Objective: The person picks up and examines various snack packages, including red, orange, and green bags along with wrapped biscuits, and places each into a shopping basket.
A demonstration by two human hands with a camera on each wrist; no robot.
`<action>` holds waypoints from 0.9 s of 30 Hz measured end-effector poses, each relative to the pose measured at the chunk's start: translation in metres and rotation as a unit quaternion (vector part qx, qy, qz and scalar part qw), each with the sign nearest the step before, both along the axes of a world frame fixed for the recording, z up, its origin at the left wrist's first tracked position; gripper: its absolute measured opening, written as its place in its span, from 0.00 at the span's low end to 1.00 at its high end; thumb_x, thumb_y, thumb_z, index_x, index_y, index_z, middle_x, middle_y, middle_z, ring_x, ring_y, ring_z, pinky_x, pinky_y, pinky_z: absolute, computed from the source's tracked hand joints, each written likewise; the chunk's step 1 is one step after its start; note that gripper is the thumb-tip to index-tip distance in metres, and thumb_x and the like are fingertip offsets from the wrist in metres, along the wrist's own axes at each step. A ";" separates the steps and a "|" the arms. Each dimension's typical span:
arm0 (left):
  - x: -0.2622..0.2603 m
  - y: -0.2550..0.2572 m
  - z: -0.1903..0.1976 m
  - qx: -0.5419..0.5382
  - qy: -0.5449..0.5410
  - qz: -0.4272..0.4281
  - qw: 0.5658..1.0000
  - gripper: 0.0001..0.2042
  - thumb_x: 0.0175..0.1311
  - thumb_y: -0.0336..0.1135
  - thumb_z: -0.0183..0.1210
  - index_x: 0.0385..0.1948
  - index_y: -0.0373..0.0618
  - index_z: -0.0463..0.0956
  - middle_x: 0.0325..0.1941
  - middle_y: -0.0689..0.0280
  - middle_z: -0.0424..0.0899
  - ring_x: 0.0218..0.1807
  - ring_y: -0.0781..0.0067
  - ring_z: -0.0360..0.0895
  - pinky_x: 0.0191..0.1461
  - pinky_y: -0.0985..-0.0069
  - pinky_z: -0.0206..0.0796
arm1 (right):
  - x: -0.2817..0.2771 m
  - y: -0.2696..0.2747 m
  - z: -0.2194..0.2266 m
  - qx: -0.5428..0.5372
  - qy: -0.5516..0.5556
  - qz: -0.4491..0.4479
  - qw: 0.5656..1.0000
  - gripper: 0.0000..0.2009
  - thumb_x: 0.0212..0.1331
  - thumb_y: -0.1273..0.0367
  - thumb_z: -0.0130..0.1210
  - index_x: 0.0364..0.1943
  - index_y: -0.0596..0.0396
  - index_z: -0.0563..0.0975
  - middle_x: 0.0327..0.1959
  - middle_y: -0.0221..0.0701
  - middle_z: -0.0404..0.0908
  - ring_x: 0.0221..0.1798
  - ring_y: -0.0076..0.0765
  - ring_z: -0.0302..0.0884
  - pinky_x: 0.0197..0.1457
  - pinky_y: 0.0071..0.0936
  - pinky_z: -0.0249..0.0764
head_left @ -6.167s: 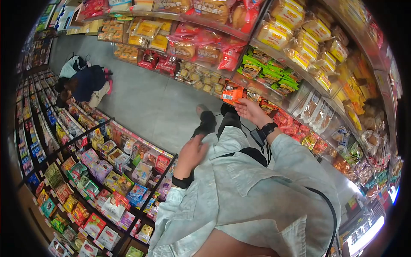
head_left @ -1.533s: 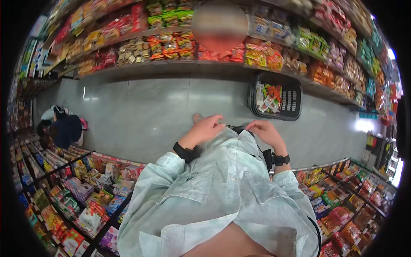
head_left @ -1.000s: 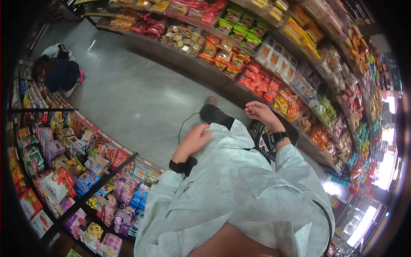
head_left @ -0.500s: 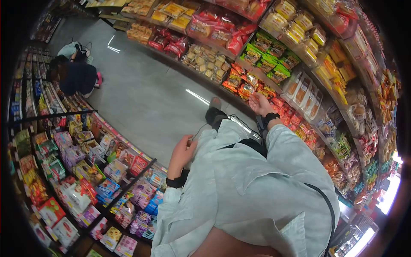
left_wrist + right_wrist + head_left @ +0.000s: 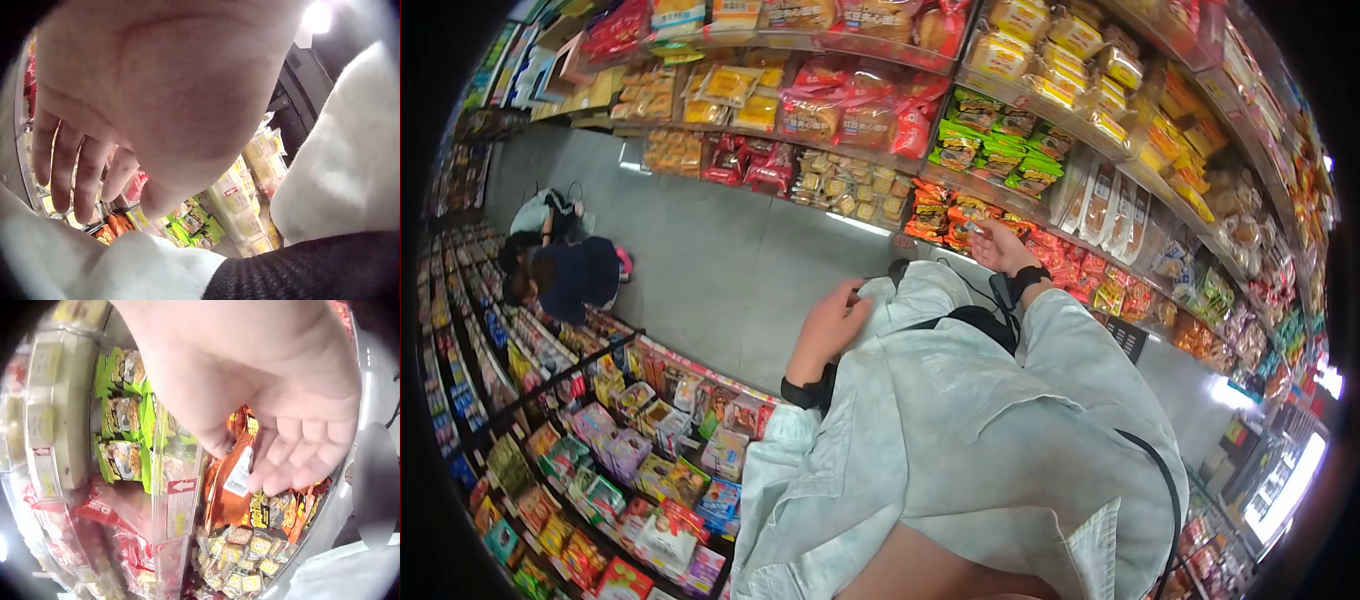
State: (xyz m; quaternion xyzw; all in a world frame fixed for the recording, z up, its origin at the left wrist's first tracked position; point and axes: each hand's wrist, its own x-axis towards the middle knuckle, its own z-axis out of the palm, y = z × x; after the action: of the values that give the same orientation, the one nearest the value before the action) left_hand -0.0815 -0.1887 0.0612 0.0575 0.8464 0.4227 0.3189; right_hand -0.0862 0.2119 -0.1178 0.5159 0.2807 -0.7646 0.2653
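My right hand (image 5: 1005, 250) is at the lower shelf, over a row of orange snack bags (image 5: 930, 208). In the right wrist view its thumb and fingers pinch an orange snack bag (image 5: 230, 487), whose white barcode label faces up between them. Other orange bags lie underneath, and small wrapped biscuits (image 5: 244, 556) sit beside them. Green snack bags (image 5: 122, 419) fill the neighbouring bin behind a clear divider. My left hand (image 5: 830, 325) hangs in front of the shirt, holding nothing; the left wrist view shows its palm with the fingers loosely extended.
Tiered shelves of packaged bread (image 5: 865, 110) run along the far side. A display of boxed and bagged sweets (image 5: 650, 455) borders the near left. Two people (image 5: 575, 275) crouch in the aisle at left. Part of a black basket (image 5: 1125, 338) shows on the floor beyond the right forearm.
Since 1.5 seconds ago the view has turned left along the shelf. The right hand has risen from near the waist to the orange bags and taken hold of one. The left stays by the body.
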 end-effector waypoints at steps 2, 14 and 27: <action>-0.022 0.002 -0.003 0.015 0.015 -0.042 0.999 0.23 0.73 0.45 0.63 0.63 0.40 0.77 0.46 0.53 0.88 0.48 0.51 0.87 0.53 0.60 0.78 | 0.016 0.003 0.013 -0.020 0.014 0.037 0.999 0.12 0.72 0.58 0.64 0.48 0.50 0.82 0.43 0.25 0.89 0.42 0.27 0.86 0.48 0.28 0.84; -0.105 0.002 0.033 0.086 0.062 -0.236 0.966 0.34 0.74 0.48 0.64 0.76 0.45 0.63 0.52 0.52 0.90 0.53 0.50 0.88 0.57 0.59 0.77 | 0.028 -0.134 0.196 0.249 0.282 0.180 0.909 0.13 0.74 0.58 0.66 0.40 0.55 0.84 0.37 0.24 0.89 0.40 0.16 0.84 0.47 0.19 0.80; -0.055 -0.050 0.015 0.321 -0.291 -0.269 0.860 0.31 0.79 0.31 0.58 0.79 0.36 0.57 0.55 0.57 0.90 0.50 0.72 0.90 0.60 0.73 0.76 | 0.146 -0.292 0.255 0.342 0.219 0.054 0.912 0.11 0.62 0.74 0.74 0.43 0.60 0.83 0.36 0.26 0.89 0.39 0.16 0.84 0.44 0.21 0.81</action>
State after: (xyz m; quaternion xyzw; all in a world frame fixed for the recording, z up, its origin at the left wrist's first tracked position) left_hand -0.1368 -0.2387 0.0767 0.2568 0.4840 0.5662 0.6158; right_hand 0.0597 -0.0799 0.1368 0.3791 0.6031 -0.7004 0.0454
